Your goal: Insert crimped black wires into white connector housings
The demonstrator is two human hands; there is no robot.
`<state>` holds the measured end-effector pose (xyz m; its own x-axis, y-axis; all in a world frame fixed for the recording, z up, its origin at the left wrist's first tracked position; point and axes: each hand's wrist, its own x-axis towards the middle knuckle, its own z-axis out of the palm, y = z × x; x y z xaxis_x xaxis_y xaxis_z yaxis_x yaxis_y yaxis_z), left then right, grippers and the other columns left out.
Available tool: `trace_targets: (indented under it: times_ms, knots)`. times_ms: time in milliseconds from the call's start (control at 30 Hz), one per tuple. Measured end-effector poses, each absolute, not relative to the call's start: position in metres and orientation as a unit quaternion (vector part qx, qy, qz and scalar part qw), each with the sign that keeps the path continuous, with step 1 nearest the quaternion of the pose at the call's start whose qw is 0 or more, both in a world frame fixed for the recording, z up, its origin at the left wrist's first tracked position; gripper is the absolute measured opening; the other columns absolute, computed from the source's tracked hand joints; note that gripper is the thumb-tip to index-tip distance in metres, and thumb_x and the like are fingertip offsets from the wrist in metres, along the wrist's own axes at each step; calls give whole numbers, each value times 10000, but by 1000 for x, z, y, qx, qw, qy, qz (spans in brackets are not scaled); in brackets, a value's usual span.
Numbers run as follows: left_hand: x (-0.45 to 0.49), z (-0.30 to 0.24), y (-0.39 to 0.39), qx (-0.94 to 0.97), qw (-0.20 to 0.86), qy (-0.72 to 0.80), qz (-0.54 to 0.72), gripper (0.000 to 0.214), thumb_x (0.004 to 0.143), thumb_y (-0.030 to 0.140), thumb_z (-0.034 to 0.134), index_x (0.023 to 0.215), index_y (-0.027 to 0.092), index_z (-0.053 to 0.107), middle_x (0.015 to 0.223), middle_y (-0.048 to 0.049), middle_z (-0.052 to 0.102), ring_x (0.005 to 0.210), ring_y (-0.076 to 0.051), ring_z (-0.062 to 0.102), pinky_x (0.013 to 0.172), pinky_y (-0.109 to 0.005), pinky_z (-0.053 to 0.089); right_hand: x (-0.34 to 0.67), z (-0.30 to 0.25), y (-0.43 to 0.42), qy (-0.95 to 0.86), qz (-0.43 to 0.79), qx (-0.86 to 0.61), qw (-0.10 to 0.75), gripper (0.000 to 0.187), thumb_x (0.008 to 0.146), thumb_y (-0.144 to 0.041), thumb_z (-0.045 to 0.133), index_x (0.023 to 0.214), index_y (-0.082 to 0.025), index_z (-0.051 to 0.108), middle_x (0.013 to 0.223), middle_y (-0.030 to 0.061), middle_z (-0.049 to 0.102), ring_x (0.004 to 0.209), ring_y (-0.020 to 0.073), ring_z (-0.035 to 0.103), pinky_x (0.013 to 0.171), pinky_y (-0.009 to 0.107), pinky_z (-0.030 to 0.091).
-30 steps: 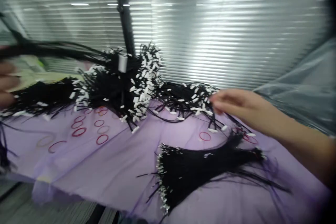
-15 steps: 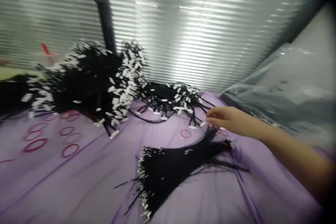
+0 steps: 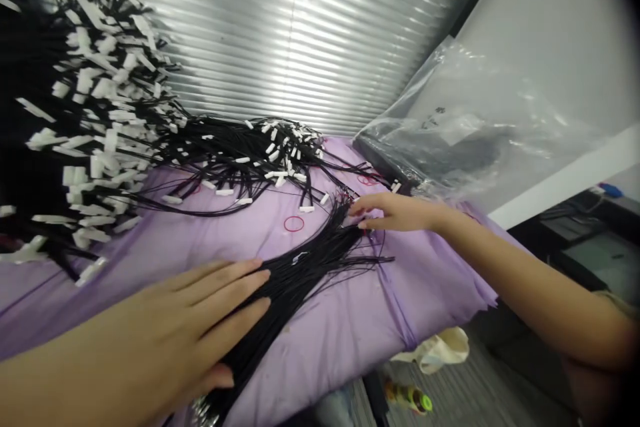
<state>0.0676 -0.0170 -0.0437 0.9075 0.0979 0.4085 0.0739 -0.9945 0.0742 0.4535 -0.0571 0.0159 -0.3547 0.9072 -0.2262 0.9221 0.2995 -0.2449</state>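
A bundle of thin black wires lies across a purple cloth. My left hand rests flat on its near end, fingers stretched out over the strands. My right hand reaches to the bundle's far end, fingertips pinched together at the wire tips; what they hold is too small to make out. A red rubber ring lies just left of that end.
A large heap of black wires with white connectors fills the left, with a smaller spread behind the bundle. A clear plastic bag sits at the back right. The cloth's edge drops off at right; a bottle lies on the floor.
The view swung right and closer. My left hand came in and laid flat on the bundle's near end. My right hand moved from the connector wires down to the bundle's far end.
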Motion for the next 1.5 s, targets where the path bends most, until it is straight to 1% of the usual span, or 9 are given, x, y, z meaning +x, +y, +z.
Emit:
trace_targets:
  times_ms: [167,333,467,600,833,1067,1267,1400,1500]
  knots:
    - [117,-28,0,992,-18,43,116,395,883,377,529,1202,161,617,1226,-107,631,1122,-272,585,952,-406,455,454,7,-72,820,-157,547,60,381,817,-424,622,1056,-127,628,1028,115,579,943,206,541,855,335,433]
    - [157,-21,15,992,21,80,95,450,923,417,453,1254,132,559,1302,-134,568,1179,-264,537,993,-393,409,448,7,-101,815,-128,562,66,308,859,-376,565,1011,-109,579,1062,150,525,965,230,500,859,361,416]
    - [197,-24,20,989,74,98,83,420,952,372,385,1249,124,546,1213,-134,607,1058,-246,592,907,-374,445,446,14,-109,799,-148,578,71,303,887,-424,526,982,-147,602,950,90,587,824,180,550,751,299,437]
    - [237,-34,53,987,16,73,141,344,907,186,426,1208,90,561,1193,-150,598,1099,-233,544,930,-351,406,437,9,-83,791,-88,605,-3,323,939,-403,436,931,-136,619,947,92,596,854,173,553,799,297,420]
    - [261,-51,95,985,-21,67,157,222,881,232,498,896,106,679,917,-111,650,912,-212,583,832,-314,426,410,-21,-18,776,-9,628,-57,314,910,-356,494,1014,-90,623,1012,143,612,958,224,554,858,324,396]
    - [230,-28,81,974,-19,130,184,310,952,293,404,1042,159,669,986,-57,690,916,-188,622,763,-268,430,395,-2,-16,758,-4,646,-88,214,909,-259,466,820,-134,614,793,82,639,713,160,546,660,265,365]
    - [170,33,69,936,57,204,279,282,884,309,495,999,180,718,877,-10,717,781,-148,636,736,-256,441,411,48,-44,709,92,666,-213,201,894,-312,463,785,-166,548,691,24,577,620,133,487,597,256,339]
    - [127,37,55,927,163,308,136,270,846,292,516,975,180,725,678,-4,681,521,-113,568,599,-252,444,422,42,-45,751,11,646,-137,244,902,-379,465,809,-187,583,718,6,582,647,129,501,608,251,355]
    - [103,13,46,947,147,282,44,330,888,337,447,938,181,733,783,-46,703,686,-163,639,697,-274,482,422,14,-40,814,-77,574,-35,303,924,-394,434,780,-174,585,814,39,588,741,149,532,702,274,393]
